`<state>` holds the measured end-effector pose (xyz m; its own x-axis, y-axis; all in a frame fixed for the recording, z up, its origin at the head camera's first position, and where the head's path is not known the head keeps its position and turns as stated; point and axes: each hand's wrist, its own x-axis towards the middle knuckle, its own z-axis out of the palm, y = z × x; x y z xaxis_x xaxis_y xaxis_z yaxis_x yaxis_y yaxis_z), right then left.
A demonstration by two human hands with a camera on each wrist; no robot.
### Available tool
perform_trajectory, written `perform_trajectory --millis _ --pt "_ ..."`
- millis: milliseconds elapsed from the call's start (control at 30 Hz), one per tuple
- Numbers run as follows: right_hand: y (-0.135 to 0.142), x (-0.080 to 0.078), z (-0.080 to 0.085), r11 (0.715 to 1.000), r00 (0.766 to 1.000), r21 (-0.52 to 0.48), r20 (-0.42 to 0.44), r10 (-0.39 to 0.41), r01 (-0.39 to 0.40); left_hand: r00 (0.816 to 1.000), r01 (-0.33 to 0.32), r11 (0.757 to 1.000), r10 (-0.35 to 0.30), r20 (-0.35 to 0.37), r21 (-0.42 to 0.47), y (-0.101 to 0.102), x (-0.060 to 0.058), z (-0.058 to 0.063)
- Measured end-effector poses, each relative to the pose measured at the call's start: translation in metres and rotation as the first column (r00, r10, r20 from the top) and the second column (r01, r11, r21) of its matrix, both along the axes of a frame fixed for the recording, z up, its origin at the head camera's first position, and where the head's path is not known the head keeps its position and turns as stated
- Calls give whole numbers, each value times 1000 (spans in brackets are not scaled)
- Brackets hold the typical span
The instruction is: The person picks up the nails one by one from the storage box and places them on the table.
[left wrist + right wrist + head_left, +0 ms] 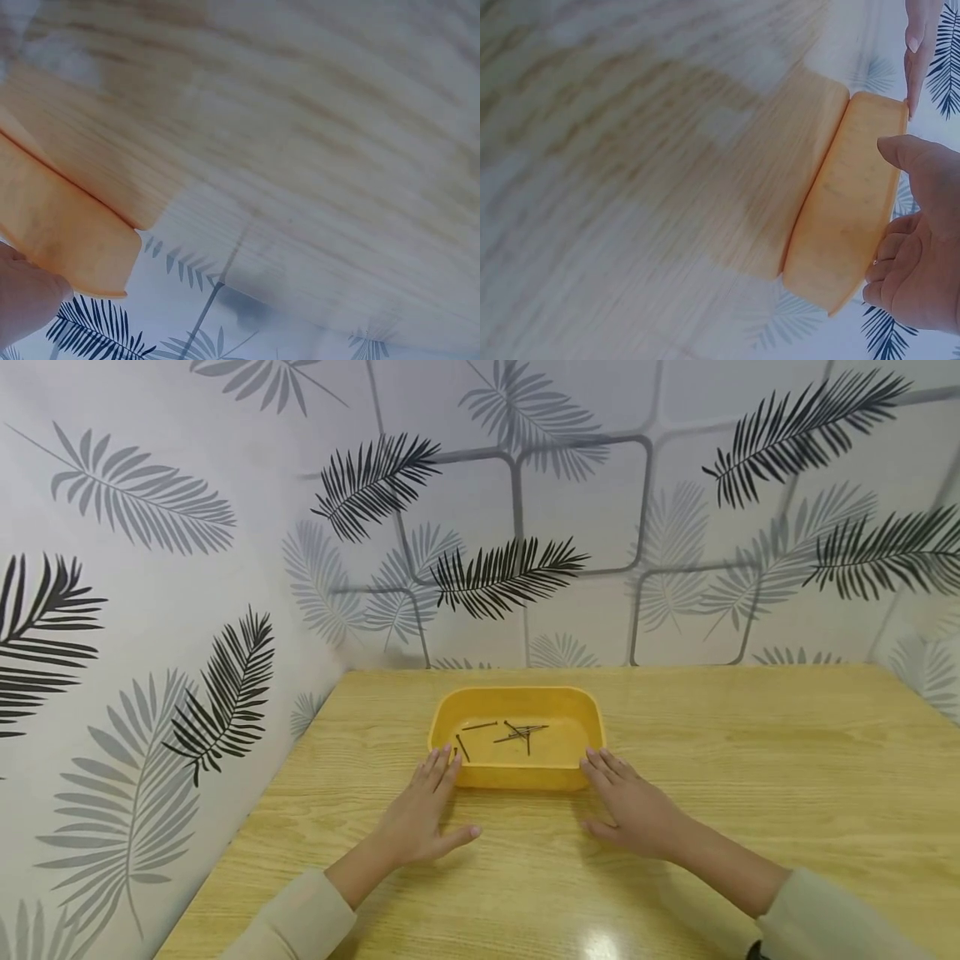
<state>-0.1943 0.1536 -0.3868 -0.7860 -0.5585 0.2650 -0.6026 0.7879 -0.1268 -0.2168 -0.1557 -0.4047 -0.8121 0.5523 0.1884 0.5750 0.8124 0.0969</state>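
A shallow yellow plastic tray (521, 778) with rounded corners sits on the wooden table. Inside lie several thin dark nails (517, 732), most of them crossed in a loose pile, others apart toward the left. My left hand (420, 818) has its straight fingertips at the tray's front left corner, thumb held out to the side. At the front right corner, the extended fingers of my right hand (637, 806) touch the rim. The right wrist view shows the tray's outer wall (847, 202) beside my right hand (926, 232); neither wrist view shows the nails.
The light wood table (750, 760) stretches far to the right of the tray. A wall (585, 527) with feather patterns stands behind the table's back edge, and another patterned wall (150, 610) runs along its left side.
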Motion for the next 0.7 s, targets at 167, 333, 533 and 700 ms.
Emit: perform_trajectory --millis 167,333,533,700 --pt "1 2 1 1000 1000 -3 1 -2 2 1000 -5 1000 5 2 -6 0 2 0" --pt "2 4 2 1000 1000 -4 -1 -5 5 1000 -3 1000 3 7 1 1 4 -1" --pt "3 6 -1 1000 1000 15 -12 -5 5 1000 7 1000 -7 -9 -6 0 7 -3" --pt "4 10 0 1000 1000 17 -30 3 -3 1000 7 1000 -7 -4 -17 0 8 -3"
